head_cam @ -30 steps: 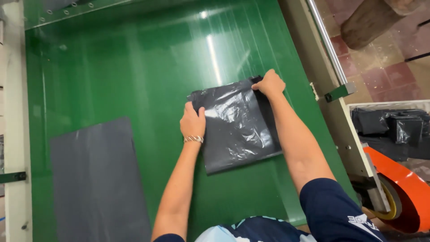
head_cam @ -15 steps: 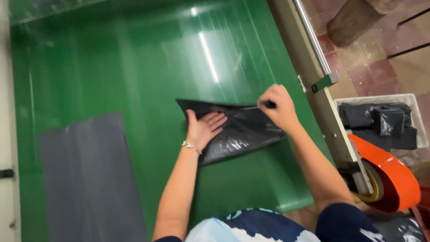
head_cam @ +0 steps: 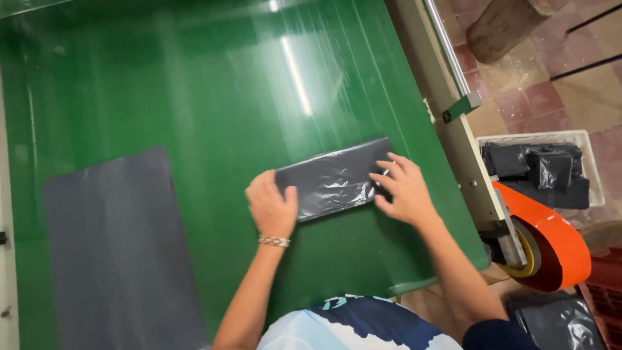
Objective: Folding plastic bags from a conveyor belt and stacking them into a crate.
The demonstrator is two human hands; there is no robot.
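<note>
Biggest thing here is the wide glossy green conveyor belt [head_cam: 214, 97], filling most of the view with light glare running down it. On its left part lies a big flat dull grey rectangular sheet [head_cam: 116, 253], well apart from the hands. Along the belt's right edge runs a beige metal side rail with a silver rod [head_cam: 447, 110], and past it there's reddish tiled floor [head_cam: 570, 84].

Lower right, just beside the end of the rail, sits a chunky orange roller guard [head_cam: 551, 243]. Above that is a white plastic crate [head_cam: 593, 168] with folded black plastic bags [head_cam: 538, 168] stacked inside.

Then the main bit: a folded black shiny plastic bag [head_cam: 330, 178], now a narrow strip lying flat on the belt, slightly tilted with its right end higher. The left hand [head_cam: 271, 206] sits on the strip's left end, fingers curled with the thumb lying over the plastic, pinning it down. The right hand [head_cam: 403, 188] is on the right end, fingers spread and loosely bent, fingertips pressing the plastic, not clenched around it.

Smallest: a thin silver chain bracelet [head_cam: 274, 241] on the left wrist.
</note>
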